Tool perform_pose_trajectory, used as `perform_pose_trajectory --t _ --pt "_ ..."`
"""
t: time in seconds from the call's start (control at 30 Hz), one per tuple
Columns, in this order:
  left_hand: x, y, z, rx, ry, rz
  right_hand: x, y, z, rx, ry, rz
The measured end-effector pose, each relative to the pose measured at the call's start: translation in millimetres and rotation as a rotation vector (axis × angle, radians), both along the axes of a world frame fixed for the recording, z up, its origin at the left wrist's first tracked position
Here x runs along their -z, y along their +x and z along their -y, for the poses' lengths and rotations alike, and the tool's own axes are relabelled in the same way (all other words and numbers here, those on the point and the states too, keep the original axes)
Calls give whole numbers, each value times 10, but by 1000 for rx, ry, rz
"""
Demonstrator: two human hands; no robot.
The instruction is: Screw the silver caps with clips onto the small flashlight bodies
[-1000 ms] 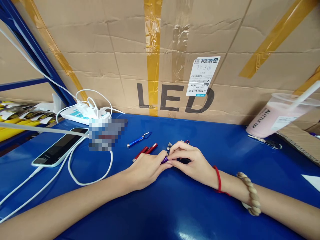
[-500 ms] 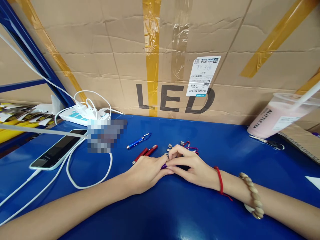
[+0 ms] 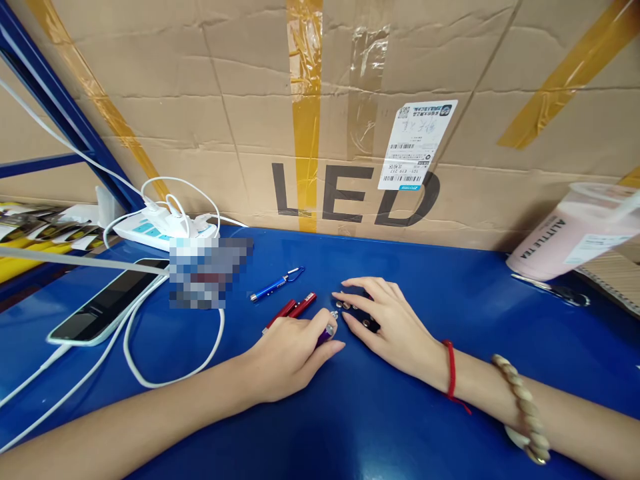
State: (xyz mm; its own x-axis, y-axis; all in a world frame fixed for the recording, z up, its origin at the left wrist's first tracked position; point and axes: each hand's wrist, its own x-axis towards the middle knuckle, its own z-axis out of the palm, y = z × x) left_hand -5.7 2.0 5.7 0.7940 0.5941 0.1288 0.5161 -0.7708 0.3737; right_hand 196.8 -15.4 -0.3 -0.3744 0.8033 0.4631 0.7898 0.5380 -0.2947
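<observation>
My left hand (image 3: 295,350) is closed around a purple mini flashlight (image 3: 326,333), one end of which shows between thumb and forefinger; the rest is hidden by the fingers. Just right of it, my right hand (image 3: 387,319) hovers low with its fingers apart and curved. Under and beside its fingertips lie several small round metal pieces, like button cells (image 3: 347,306), partly covered by the hand. Two red tubes (image 3: 303,305) lie next to my left knuckles, partly hidden. Behind them rests a blue mini flashlight (image 3: 270,291) with a clip on its end.
Cardboard boxes (image 3: 240,120) stand along the back of the blue table (image 3: 320,433). On the left are a phone (image 3: 100,320), white cables and a power strip (image 3: 145,230). A drink cup (image 3: 550,240) and a key (image 3: 575,297) sit at the right.
My right hand has let go of the purple flashlight's end and moved right, its fingers now spread over the small round pieces. The left hand still holds the flashlight. The view has shifted slightly.
</observation>
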Motion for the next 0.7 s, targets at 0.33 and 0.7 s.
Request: perform_pose_trajectory --t 0.33,0.7 --pt "-10 4 5 27 13 37 22 20 -35 23 -23 -2" --pt "-23 22 18 -41 60 20 10 12 -88 -19 -114 -129"
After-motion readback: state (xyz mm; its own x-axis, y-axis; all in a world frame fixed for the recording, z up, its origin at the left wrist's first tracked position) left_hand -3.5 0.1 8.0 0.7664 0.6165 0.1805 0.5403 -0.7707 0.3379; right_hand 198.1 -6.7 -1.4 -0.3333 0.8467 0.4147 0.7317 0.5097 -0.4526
